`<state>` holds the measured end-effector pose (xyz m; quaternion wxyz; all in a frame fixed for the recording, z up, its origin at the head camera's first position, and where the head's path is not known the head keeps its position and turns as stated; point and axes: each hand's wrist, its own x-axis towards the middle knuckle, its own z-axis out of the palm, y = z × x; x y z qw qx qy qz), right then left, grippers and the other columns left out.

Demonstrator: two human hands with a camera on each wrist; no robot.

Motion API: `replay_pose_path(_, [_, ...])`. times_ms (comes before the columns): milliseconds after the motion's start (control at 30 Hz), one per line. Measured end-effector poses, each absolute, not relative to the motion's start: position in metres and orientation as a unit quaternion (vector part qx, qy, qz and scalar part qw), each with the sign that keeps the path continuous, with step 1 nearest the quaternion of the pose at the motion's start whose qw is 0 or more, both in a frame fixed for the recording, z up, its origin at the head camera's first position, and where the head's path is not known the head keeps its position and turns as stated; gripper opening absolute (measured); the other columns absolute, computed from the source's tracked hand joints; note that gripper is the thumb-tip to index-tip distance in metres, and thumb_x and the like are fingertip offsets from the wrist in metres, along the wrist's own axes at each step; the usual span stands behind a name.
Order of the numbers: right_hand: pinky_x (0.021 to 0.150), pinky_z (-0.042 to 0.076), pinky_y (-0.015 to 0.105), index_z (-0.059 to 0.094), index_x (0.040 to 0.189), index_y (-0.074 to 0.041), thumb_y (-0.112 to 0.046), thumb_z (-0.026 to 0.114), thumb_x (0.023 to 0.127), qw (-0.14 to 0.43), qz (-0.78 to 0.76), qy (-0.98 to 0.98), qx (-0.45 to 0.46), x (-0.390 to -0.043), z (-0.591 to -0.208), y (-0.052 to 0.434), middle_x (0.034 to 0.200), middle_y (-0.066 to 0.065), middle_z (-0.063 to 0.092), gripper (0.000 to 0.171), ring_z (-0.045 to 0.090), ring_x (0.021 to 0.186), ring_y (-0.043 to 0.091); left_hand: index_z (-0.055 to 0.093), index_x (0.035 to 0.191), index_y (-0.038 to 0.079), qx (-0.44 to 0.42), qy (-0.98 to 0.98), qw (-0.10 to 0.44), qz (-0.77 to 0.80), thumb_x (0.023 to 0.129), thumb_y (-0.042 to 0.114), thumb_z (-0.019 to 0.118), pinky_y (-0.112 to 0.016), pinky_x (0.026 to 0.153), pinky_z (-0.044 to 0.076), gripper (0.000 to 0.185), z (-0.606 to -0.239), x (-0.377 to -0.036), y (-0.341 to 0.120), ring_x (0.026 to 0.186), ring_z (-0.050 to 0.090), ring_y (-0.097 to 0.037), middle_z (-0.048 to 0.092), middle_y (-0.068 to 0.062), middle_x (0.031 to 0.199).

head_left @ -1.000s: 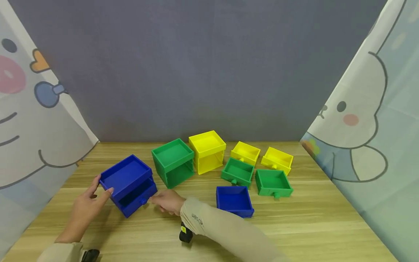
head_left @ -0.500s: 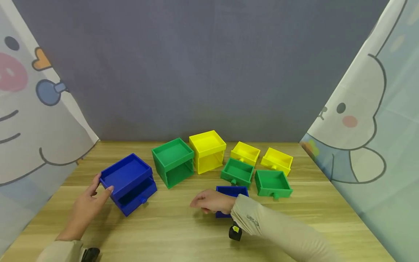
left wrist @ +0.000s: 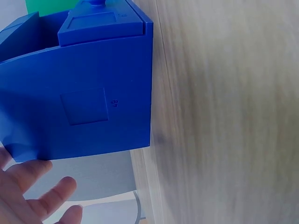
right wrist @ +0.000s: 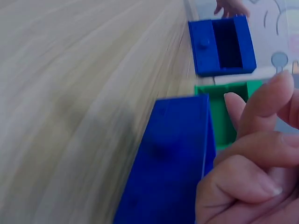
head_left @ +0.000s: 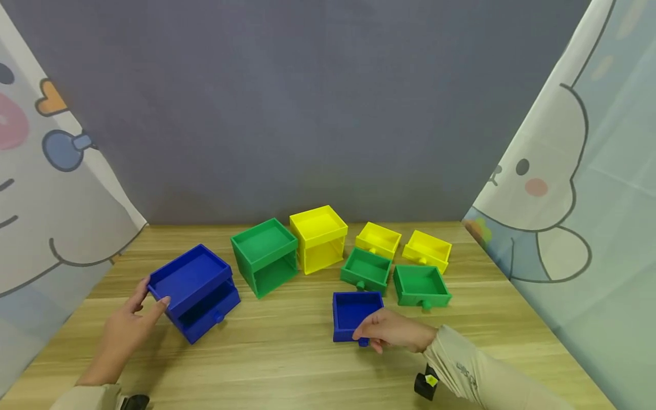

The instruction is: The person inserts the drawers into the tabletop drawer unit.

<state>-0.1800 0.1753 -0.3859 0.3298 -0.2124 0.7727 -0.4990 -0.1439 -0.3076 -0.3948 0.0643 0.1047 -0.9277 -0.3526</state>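
At left stands a blue cabinet (head_left: 191, 279) with a drawer (head_left: 210, 313) in its lower slot and its upper slot bare. My left hand (head_left: 124, 327) touches the cabinet's left side and back corner, thumb along the top rim; in the left wrist view its other fingers (left wrist: 53, 198) spread loosely behind it. A second blue drawer (head_left: 357, 310) sits on the table at centre right, its knob (head_left: 363, 342) facing me. Over its front right corner hovers my right hand (head_left: 397, 331), fingers loosely bent with nothing between them. In the right wrist view the fingers (right wrist: 261, 154) show above the drawer front.
A green cabinet (head_left: 263, 245) and a yellow cabinet (head_left: 319, 228) stand behind, both with bare slots. Two green drawers (head_left: 366, 265) and two yellow drawers (head_left: 379, 234) lie at back right on the wooden table (head_left: 266, 370). A grey cloth (head_left: 318, 114) hangs behind.
My right hand has moved right, from beside the blue cabinet's drawer knob to the front of the loose blue drawer. The left hand stays at the cabinet. The head view has shifted slightly.
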Motion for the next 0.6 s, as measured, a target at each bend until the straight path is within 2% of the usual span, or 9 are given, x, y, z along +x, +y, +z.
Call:
replay_pose_path(200, [0.042,0.022,0.016,0.07,0.101,0.005,-0.021,0.057,0.097,0.318,-0.498,0.784,-0.192,-0.177,-0.391,0.194,0.053,-0.007,0.049,0.03,0.028,0.042,0.002,0.003,0.153,0.005,0.109,-0.93,0.051,-0.347,0.099,0.046,0.044,-0.07,0.083,0.037,0.079,-0.393,-0.143,-0.307,0.119,0.033,-0.063,0.024,-0.041,0.141])
replay_pose_path(400, [0.043,0.021,0.017,0.071,0.095,0.007,-0.02,0.063,0.094,0.301,-0.498,0.796,-0.169,-0.17,-0.397,0.198,0.05,-0.005,0.047,0.029,0.03,0.042,0.003,0.004,0.153,0.003,0.116,-0.933,0.053,-0.337,0.099,0.046,0.044,-0.07,0.082,0.038,0.079,-0.391,-0.142,-0.305,0.119,0.034,-0.062,0.025,-0.04,0.141])
replay_pose_path(500, [0.04,0.02,0.016,0.071,0.096,0.008,-0.019,0.062,0.094,0.298,-0.507,0.793,-0.159,-0.167,-0.402,0.198,0.048,-0.006,0.048,0.028,0.028,0.039,0.001,0.005,0.152,0.002,0.117,-0.935,0.058,-0.331,0.099,0.045,0.045,-0.069,0.081,0.039,0.079,-0.39,-0.143,-0.305,0.118,0.035,-0.061,0.025,-0.038,0.142])
replay_pose_path(600, [0.038,0.02,0.015,0.068,0.089,0.009,-0.019,0.06,0.095,0.311,-0.515,0.786,-0.143,-0.164,-0.407,0.197,0.047,-0.007,0.048,0.03,0.025,0.037,0.001,0.007,0.152,0.002,0.113,-0.936,0.066,-0.328,0.099,0.044,0.046,-0.069,0.081,0.04,0.079,-0.39,-0.144,-0.304,0.117,0.037,-0.061,0.027,-0.039,0.14])
